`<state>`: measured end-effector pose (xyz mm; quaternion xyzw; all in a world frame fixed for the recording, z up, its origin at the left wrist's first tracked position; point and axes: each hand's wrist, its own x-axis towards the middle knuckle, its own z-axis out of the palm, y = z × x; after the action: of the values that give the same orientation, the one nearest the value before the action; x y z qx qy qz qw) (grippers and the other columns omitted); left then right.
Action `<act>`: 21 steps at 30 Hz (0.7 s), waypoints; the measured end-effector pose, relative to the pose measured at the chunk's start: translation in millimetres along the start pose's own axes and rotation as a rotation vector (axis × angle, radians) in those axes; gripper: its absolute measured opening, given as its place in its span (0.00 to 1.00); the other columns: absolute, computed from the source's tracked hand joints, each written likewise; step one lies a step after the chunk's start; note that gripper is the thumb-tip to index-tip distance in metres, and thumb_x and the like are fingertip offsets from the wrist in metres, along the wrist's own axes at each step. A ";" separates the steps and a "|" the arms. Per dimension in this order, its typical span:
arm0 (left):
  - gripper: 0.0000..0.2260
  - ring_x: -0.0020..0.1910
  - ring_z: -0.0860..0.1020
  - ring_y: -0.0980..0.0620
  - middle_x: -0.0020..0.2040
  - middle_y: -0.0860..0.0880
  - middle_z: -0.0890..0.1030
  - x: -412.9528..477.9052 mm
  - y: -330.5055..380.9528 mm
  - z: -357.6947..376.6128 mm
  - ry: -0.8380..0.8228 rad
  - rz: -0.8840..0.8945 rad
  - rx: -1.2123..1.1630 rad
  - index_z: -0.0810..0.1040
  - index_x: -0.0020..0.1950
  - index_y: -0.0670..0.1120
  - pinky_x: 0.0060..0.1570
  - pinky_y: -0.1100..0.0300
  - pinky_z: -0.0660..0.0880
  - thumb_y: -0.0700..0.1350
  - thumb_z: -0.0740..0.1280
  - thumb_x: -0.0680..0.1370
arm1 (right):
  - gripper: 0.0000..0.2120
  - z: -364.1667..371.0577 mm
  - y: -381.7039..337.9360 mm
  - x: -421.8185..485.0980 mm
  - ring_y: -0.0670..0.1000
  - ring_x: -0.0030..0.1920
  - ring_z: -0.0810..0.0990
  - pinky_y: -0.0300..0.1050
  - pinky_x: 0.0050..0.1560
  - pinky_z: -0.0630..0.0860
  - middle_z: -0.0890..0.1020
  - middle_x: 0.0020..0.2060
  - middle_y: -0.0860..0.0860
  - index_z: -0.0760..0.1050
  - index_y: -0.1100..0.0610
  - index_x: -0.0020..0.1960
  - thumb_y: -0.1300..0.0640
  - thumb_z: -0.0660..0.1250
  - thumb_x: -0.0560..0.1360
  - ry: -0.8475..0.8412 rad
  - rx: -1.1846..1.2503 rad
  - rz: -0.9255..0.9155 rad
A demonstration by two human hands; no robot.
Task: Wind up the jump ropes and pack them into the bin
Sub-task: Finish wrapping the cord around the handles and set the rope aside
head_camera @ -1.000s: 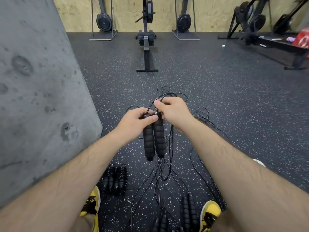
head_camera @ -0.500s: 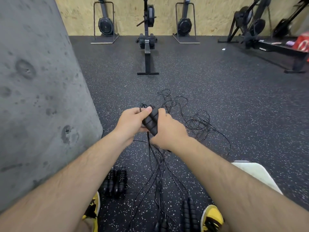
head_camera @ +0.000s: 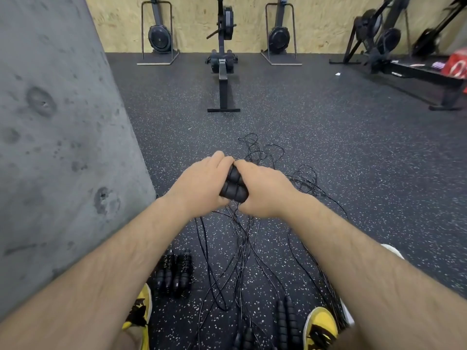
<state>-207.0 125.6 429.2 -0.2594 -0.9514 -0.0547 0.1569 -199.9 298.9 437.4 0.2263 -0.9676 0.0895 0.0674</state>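
Two black ridged jump-rope handles [head_camera: 233, 185] sit side by side between my hands, above the floor. My left hand [head_camera: 202, 184] grips them from the left and my right hand [head_camera: 264, 189] grips them from the right, fingertips meeting at the top. Thin black cords [head_camera: 240, 246] hang from the handles and sprawl over the speckled floor in a tangle [head_camera: 298, 178]. A wound rope with its two handles [head_camera: 174, 274] lies by my left shoe. More handles [head_camera: 285, 322] lie near my right shoe. A white edge [head_camera: 394, 251] shows behind my right forearm; I cannot tell what it is.
A grey concrete pillar [head_camera: 58, 147] stands close on the left. A rowing machine [head_camera: 223, 72] lies straight ahead; others stand against the plywood wall. A black bench [head_camera: 429, 79] with red items is at the far right. My yellow shoes [head_camera: 319, 327] are at the bottom.
The handles hung upright from my fingertips a second ago. Both hands have since closed round them, tipped them over and brought them lower, and the view has tilted down slightly.
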 end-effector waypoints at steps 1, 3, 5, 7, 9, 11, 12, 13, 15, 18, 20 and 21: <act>0.22 0.49 0.76 0.44 0.53 0.48 0.71 1.5 -1.1 -1.8 -0.004 -0.031 -0.006 0.71 0.60 0.45 0.41 0.53 0.68 0.49 0.73 0.71 | 0.24 -0.2 0.4 0.3 0.56 0.49 0.76 0.48 0.43 0.68 0.74 0.48 0.47 0.65 0.51 0.56 0.49 0.71 0.65 0.032 -0.033 0.018; 0.21 0.47 0.76 0.43 0.53 0.48 0.70 1.7 -5.7 -3.6 -0.027 -0.102 -0.053 0.70 0.59 0.45 0.41 0.53 0.68 0.49 0.74 0.71 | 0.26 0.5 3.1 1.0 0.55 0.53 0.74 0.51 0.49 0.70 0.74 0.51 0.47 0.66 0.50 0.59 0.45 0.71 0.65 0.083 -0.106 0.066; 0.21 0.47 0.76 0.42 0.53 0.47 0.70 0.2 -8.5 -3.3 -0.035 -0.149 -0.114 0.70 0.58 0.44 0.43 0.50 0.71 0.49 0.74 0.71 | 0.27 2.9 4.8 1.9 0.56 0.55 0.74 0.52 0.50 0.70 0.73 0.55 0.48 0.66 0.50 0.61 0.43 0.70 0.66 0.106 -0.141 0.095; 0.19 0.48 0.76 0.42 0.52 0.47 0.72 -0.9 -8.3 -3.1 -0.036 -0.173 -0.168 0.70 0.56 0.44 0.46 0.50 0.72 0.49 0.73 0.71 | 0.22 5.5 5.2 3.3 0.56 0.55 0.73 0.50 0.46 0.69 0.73 0.56 0.49 0.67 0.51 0.60 0.48 0.69 0.70 0.110 -0.093 0.111; 0.17 0.49 0.75 0.44 0.50 0.48 0.72 -2.0 -7.5 -3.9 -0.014 -0.178 -0.157 0.69 0.51 0.46 0.45 0.52 0.71 0.51 0.72 0.71 | 0.18 6.6 4.9 4.3 0.56 0.55 0.73 0.48 0.44 0.67 0.73 0.55 0.50 0.67 0.52 0.58 0.52 0.68 0.72 0.116 -0.038 0.107; 0.19 0.52 0.72 0.46 0.49 0.50 0.72 -2.4 -8.4 -5.0 0.009 -0.156 -0.067 0.69 0.51 0.47 0.45 0.53 0.71 0.54 0.72 0.70 | 0.15 5.2 3.4 5.0 0.56 0.53 0.73 0.47 0.43 0.67 0.73 0.54 0.50 0.67 0.53 0.57 0.54 0.67 0.73 0.133 -0.016 0.099; 0.20 0.53 0.72 0.46 0.51 0.49 0.73 -2.6 -9.8 -5.3 0.022 -0.130 -0.015 0.70 0.54 0.46 0.45 0.52 0.73 0.56 0.71 0.70 | 0.14 3.7 2.1 5.1 0.56 0.52 0.73 0.47 0.43 0.67 0.73 0.53 0.51 0.67 0.53 0.56 0.55 0.67 0.73 0.141 -0.010 0.096; 0.23 0.54 0.72 0.45 0.52 0.49 0.74 -3.5 -11.1 -5.9 0.038 -0.093 0.026 0.72 0.57 0.46 0.46 0.50 0.75 0.58 0.69 0.69 | 0.14 2.5 0.8 5.3 0.57 0.52 0.74 0.47 0.43 0.66 0.74 0.53 0.51 0.68 0.53 0.56 0.56 0.66 0.73 0.149 -0.008 0.092; 0.29 0.55 0.73 0.44 0.56 0.49 0.75 -6.2 -14.7 -6.0 0.100 0.000 0.065 0.73 0.64 0.46 0.48 0.47 0.77 0.61 0.65 0.68 | 0.14 0.0 -0.9 5.7 0.57 0.50 0.75 0.47 0.42 0.65 0.75 0.52 0.51 0.68 0.53 0.56 0.56 0.66 0.72 0.173 -0.024 0.084; 0.36 0.61 0.74 0.44 0.62 0.49 0.77 -8.9 -20.5 -5.5 0.189 0.102 0.104 0.72 0.71 0.44 0.56 0.48 0.72 0.65 0.64 0.70 | 0.16 -3.0 -2.6 5.1 0.57 0.50 0.76 0.46 0.42 0.64 0.76 0.52 0.51 0.69 0.53 0.57 0.54 0.68 0.72 0.208 -0.048 0.068; 0.42 0.60 0.75 0.45 0.62 0.48 0.78 -7.7 -22.5 -8.2 0.184 0.102 0.105 0.71 0.73 0.43 0.57 0.48 0.73 0.73 0.63 0.71 | 0.19 -3.4 -4.0 5.0 0.56 0.49 0.76 0.47 0.42 0.64 0.76 0.52 0.50 0.70 0.54 0.57 0.50 0.71 0.71 0.224 -0.046 0.060; 0.45 0.57 0.76 0.45 0.60 0.48 0.78 -6.9 -22.7 -9.2 0.169 0.098 0.107 0.70 0.73 0.43 0.55 0.47 0.75 0.77 0.61 0.70 | 0.21 -3.3 -4.7 4.6 0.56 0.48 0.76 0.47 0.42 0.65 0.76 0.51 0.50 0.71 0.54 0.57 0.48 0.73 0.69 0.235 -0.044 0.053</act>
<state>-210.5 101.1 435.1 -0.2911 -0.9226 -0.0179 0.2524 -201.5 293.5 442.1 0.1871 -0.9604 0.0960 0.1829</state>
